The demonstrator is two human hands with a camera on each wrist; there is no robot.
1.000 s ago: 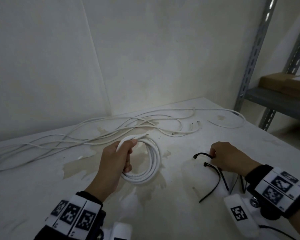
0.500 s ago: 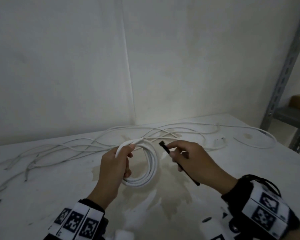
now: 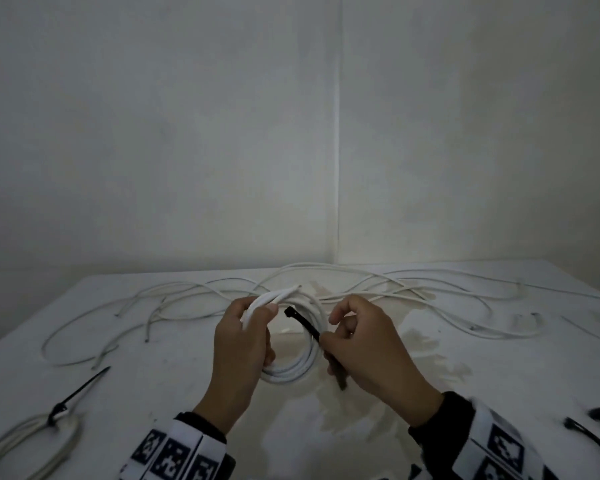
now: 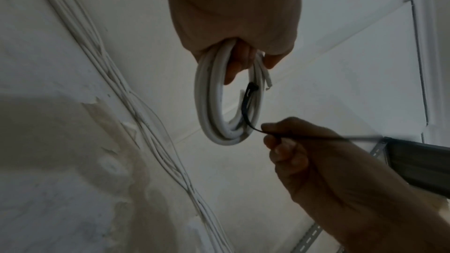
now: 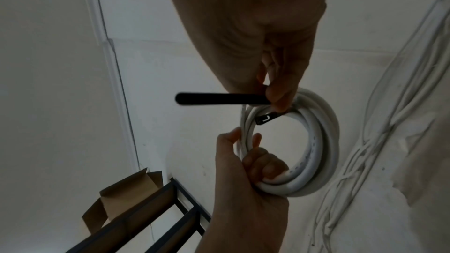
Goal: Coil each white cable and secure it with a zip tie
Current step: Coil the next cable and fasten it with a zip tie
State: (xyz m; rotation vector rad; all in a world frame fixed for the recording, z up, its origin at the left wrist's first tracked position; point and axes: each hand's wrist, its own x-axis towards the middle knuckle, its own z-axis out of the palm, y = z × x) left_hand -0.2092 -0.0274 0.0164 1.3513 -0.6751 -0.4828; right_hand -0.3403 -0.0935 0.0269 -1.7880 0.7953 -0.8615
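My left hand [image 3: 257, 317] grips a coiled white cable [image 3: 302, 362] by its upper left side and holds it just above the white table [image 3: 153, 393]. My right hand [image 3: 326, 337] pinches a black zip tie [image 3: 303, 322] near its middle. The tie's head end points up-left, inside the coil's ring. In the left wrist view the zip tie [image 4: 247, 107] curves up in front of the coil [image 4: 209, 103]. In the right wrist view its head [image 5: 264, 118] lies against the coil [image 5: 326, 141] and its tail sticks out left.
Several loose white cables [image 3: 413, 289] sprawl across the back of the table by the wall corner. A tied coil [image 3: 32, 441] with a black zip tie lies front left. Spare black zip ties [image 3: 596, 434] lie front right. A metal shelf [image 4: 418, 163] and a cardboard box [image 5: 126, 195] stand to the right.
My right hand took a zip tie from the pile at the right and carried it left to the coil. The left hand kept hold of the coil. The head view swung left.
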